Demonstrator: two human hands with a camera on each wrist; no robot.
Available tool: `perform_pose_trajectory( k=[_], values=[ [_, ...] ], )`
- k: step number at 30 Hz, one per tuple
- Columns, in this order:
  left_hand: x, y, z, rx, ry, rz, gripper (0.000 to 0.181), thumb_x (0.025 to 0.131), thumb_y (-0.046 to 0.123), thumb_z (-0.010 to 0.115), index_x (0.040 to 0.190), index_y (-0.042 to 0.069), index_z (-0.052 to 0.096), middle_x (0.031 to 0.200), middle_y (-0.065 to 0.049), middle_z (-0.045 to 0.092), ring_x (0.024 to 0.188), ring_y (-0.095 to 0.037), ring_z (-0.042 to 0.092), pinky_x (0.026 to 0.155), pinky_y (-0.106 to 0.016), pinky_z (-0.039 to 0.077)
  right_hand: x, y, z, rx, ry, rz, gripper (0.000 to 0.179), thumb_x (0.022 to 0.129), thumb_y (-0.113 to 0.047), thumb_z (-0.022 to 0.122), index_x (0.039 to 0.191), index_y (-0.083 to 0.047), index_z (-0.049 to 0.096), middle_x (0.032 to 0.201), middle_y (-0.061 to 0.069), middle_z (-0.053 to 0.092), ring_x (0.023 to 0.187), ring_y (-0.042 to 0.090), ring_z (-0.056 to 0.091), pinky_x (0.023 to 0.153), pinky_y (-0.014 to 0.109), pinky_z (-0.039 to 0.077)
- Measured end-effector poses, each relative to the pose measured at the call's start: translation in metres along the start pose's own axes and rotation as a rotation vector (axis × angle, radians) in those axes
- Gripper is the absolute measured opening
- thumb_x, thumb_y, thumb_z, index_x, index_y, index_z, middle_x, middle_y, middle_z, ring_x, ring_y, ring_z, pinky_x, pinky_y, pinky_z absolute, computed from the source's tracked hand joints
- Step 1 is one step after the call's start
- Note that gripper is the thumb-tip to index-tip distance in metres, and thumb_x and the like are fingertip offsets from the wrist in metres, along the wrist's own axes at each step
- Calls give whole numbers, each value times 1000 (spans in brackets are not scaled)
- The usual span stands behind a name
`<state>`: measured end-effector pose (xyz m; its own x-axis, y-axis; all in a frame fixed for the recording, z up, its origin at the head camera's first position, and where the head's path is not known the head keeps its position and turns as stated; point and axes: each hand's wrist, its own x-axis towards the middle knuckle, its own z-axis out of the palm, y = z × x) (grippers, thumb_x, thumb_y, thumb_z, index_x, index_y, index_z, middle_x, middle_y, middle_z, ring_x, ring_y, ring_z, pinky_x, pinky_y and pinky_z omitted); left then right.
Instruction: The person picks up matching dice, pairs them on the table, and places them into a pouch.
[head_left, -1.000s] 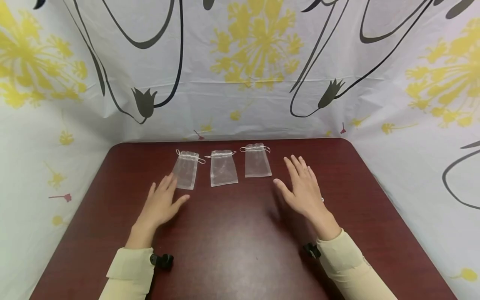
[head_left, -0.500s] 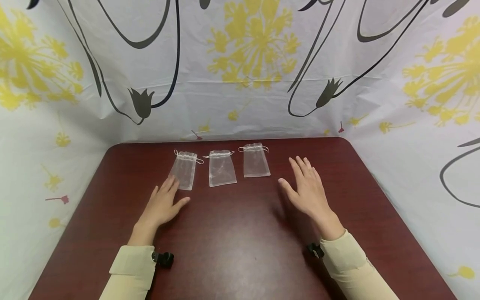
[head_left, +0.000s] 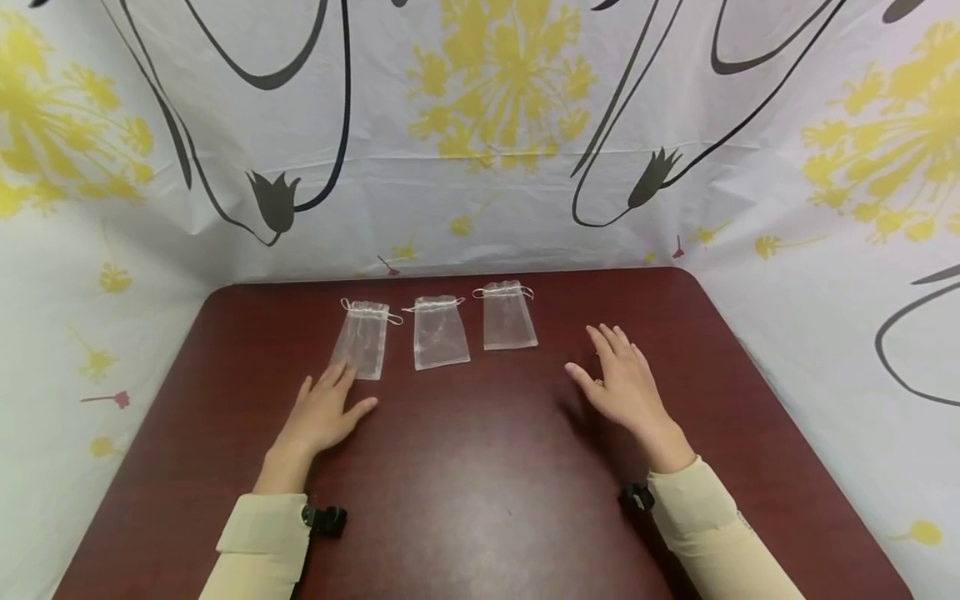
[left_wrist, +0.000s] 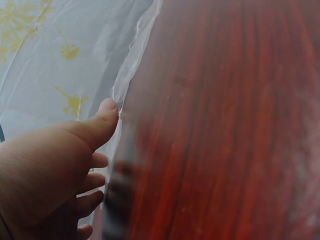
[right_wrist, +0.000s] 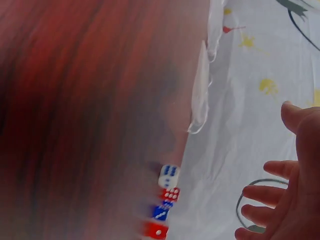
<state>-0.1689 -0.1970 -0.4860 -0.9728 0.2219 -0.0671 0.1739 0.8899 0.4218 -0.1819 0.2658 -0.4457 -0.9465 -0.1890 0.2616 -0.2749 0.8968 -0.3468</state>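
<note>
Three sheer white drawstring pouches lie flat in a row near the table's far edge: a left pouch [head_left: 363, 337], a middle pouch [head_left: 440, 335] and a right pouch [head_left: 508, 318]. My left hand [head_left: 318, 417] is spread palm down, its fingertips overlapping the lower corner of the left pouch. Raised over the table to the right of the pouches, my right hand [head_left: 626, 392] has loosely extended fingers and holds nothing. Several small dice, including a white die [right_wrist: 169, 176] and a red die [right_wrist: 157, 230], sit near it in the right wrist view; the head view mostly hides them behind that hand.
The dark red wooden table [head_left: 465, 500] has rounded far corners. A white patterned cloth [head_left: 360, 217] hangs behind it and along both sides. Each wrist carries a small black camera, such as the left one [head_left: 327, 521].
My right hand has shifted right and slightly back toward me, away from the right pouch. The left hand stays almost in place at the left pouch. The head view has tilted slightly.
</note>
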Motion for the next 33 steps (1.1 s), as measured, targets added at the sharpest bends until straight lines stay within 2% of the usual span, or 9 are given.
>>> perform_pose_trajectory(
  k=[7, 10, 16, 19, 25, 29, 33],
  values=[
    [-2, -1, -2, 0, 12, 3, 76, 102, 46, 57, 154, -5, 35, 162, -29, 22, 150, -45, 19, 119, -66, 6, -1, 13, -1, -36, -8, 4, 78, 88, -40, 77, 147, 2, 45, 148, 29, 44, 143, 48, 33, 114, 67, 25],
    [-2, -3, -2, 4, 12, 5, 76, 102, 47, 56, 154, -5, 35, 162, -29, 22, 150, -45, 19, 119, -66, 6, -2, 18, 0, -42, -5, -3, 78, 85, -35, 81, 144, 3, 48, 145, 30, 47, 139, 48, 38, 111, 67, 31],
    [0, -2, 0, 9, 0, 12, 73, 103, 44, 55, 154, -5, 34, 162, -30, 21, 150, -46, 18, 119, -65, 5, -8, 30, 0, -35, 1, 33, 78, 77, -30, 89, 139, 1, 55, 134, 26, 55, 123, 48, 51, 99, 67, 41],
    [1, -2, 0, 9, -4, 15, 73, 103, 42, 56, 153, -6, 35, 162, -30, 21, 150, -46, 18, 119, -66, 5, -10, 32, -2, -27, -21, 52, 77, 75, -30, 91, 137, 0, 57, 130, 25, 57, 118, 48, 53, 96, 68, 42],
    [2, -1, -2, 13, -13, 15, 71, 104, 41, 56, 153, -7, 35, 161, -31, 21, 149, -47, 19, 119, -66, 5, -11, 38, -10, -7, -52, 84, 81, 71, -34, 93, 136, -1, 58, 129, 24, 58, 119, 46, 53, 96, 67, 41],
    [2, 0, -2, 16, -12, 13, 71, 104, 39, 56, 153, -7, 35, 161, -31, 21, 149, -47, 19, 119, -66, 5, -10, 46, -18, -15, -29, 114, 77, 77, -42, 88, 134, 1, 59, 129, 26, 58, 119, 45, 54, 96, 68, 41],
    [1, 0, -2, 15, -20, 13, 71, 104, 38, 56, 153, -7, 34, 161, -31, 21, 149, -47, 18, 119, -66, 4, -9, 56, -21, -37, 10, 121, 57, 92, -36, 76, 131, 2, 62, 127, 28, 60, 118, 47, 55, 94, 68, 43]
  ],
)
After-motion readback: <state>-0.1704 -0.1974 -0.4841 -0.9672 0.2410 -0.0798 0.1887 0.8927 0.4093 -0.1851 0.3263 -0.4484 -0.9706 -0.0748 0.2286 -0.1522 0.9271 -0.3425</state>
